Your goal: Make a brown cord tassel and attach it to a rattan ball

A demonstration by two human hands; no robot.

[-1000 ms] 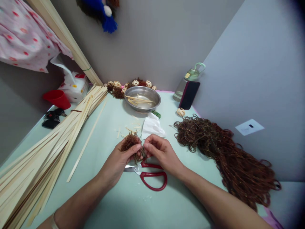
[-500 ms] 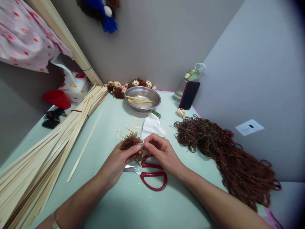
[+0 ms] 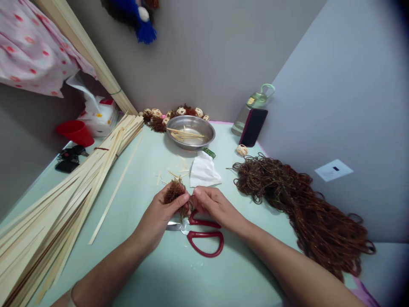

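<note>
My left hand (image 3: 159,214) is closed round a small tuft of brown cord (image 3: 174,190), which sticks up above the fingers. My right hand (image 3: 213,206) meets it from the right, its fingertips pinched on the same tuft near its base. Both hands hover just above red-handled scissors (image 3: 200,237) that lie on the pale green table (image 3: 166,268). A crumpled white tissue (image 3: 202,171) lies just beyond the hands.
A big heap of brown cord (image 3: 303,213) fills the right side. Long bamboo strips (image 3: 64,200) fan across the left. At the back stand a steel bowl (image 3: 191,131), woven balls (image 3: 179,112), a bottle (image 3: 252,106) with a phone (image 3: 253,127), a red cup (image 3: 76,132) and a tissue pack (image 3: 99,115).
Both hands have stayed over the scissors, working the tuft. The right fingers have closed in slightly tighter against the left hand.
</note>
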